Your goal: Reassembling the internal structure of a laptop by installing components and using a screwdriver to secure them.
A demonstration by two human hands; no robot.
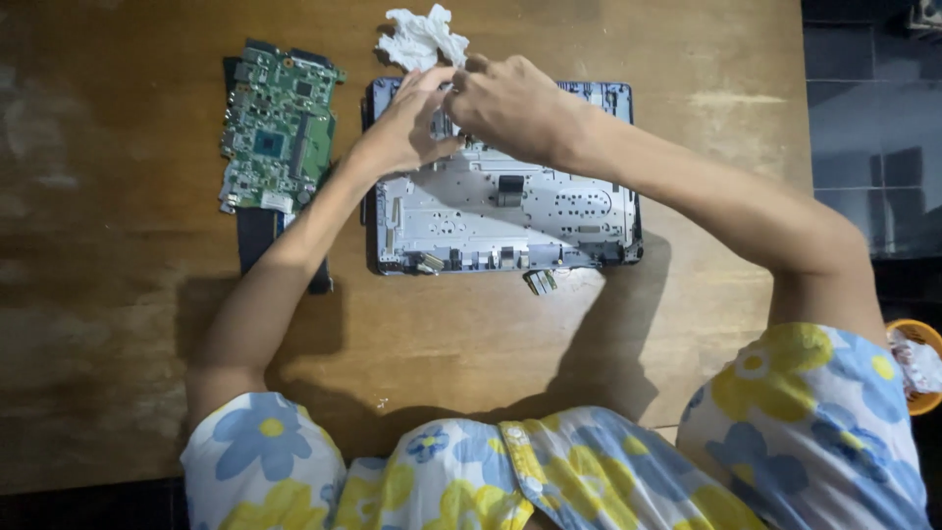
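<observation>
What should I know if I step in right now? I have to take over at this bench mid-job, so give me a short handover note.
Left hand: on the far edge of the opened laptop base, fingers bent; whether it grips anything cannot be told.
Right hand: pressed against the left one at the same spot, fingers curled.
Things: the green circuit board lies out of the base, to its left on the wooden table, over a dark flat part. A crumpled white tissue sits just beyond the hands.
Done: board is out. Left: the work at the base's far edge.
</observation>
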